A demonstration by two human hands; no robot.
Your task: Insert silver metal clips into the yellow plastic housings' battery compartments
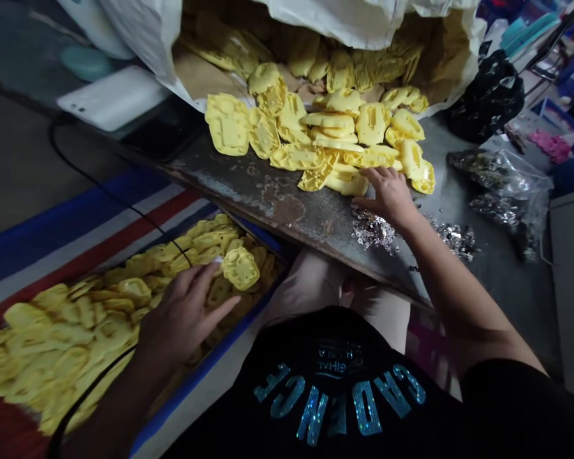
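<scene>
My left hand (184, 313) hovers low over a striped bag (124, 210) full of yellow plastic parts, fingers spread and pointing at one yellow part (240, 268) that sits on top of the heap just past the fingertips. My right hand (387, 193) rests palm down on the worn metal table (287, 204), fingers spread and touching the near edge of a pile of yellow plastic parts (325, 137). Beside its wrist lies a small heap of shiny metal bits (372, 231). Neither hand grips anything.
A big white sack (148, 38) lies open at the back, spilling yellow parts onto the table. More shiny bits (456, 237) and clear plastic bags (502, 182) lie right. A black bag (488, 95) stands far right. A black cable (90, 185) crosses left.
</scene>
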